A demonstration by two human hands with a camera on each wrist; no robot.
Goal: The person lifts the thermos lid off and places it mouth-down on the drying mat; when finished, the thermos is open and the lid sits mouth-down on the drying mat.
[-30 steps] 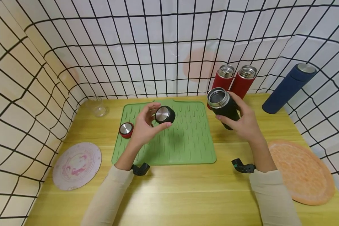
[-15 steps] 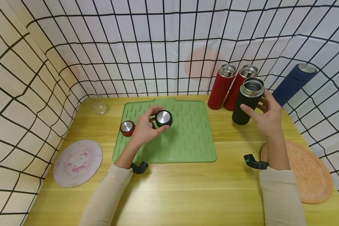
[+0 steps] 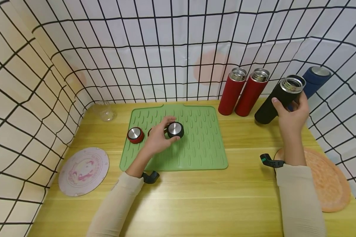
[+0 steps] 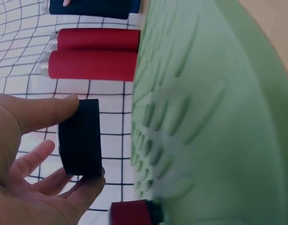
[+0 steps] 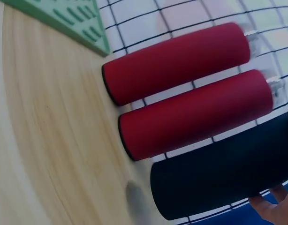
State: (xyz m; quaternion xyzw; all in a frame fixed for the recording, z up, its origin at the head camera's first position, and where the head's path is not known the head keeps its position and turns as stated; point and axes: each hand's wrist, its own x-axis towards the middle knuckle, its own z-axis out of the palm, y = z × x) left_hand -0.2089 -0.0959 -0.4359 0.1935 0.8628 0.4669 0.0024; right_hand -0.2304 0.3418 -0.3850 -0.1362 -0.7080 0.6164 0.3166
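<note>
My left hand (image 3: 158, 140) pinches a black bottle lid (image 3: 175, 129) with a silver top between thumb and fingers. It is held low over the green ridged mat (image 3: 200, 144). A red lid (image 3: 135, 135) sits on the mat to its left, and a second red lid (image 3: 149, 132) is mostly hidden behind the hand. My right hand (image 3: 295, 117) grips a black thermos bottle (image 3: 268, 108) whose mouth is uncovered. Its base is close over the table in the right wrist view, beside two uncapped red thermos bottles (image 5: 181, 63).
A capped blue bottle (image 3: 314, 80) stands at the back right, partly behind the black one. An orange round mat (image 3: 329, 184) lies at the right and a pink round mat (image 3: 84, 171) at the left. A clear glass (image 3: 106, 115) stands at the back left, near the grid-patterned cloth wall (image 3: 166, 42).
My right hand has carried the black thermos bottle rightward, from in front of the red bottles to beside the blue one. My left hand has moved slightly right and down with the black lid.
</note>
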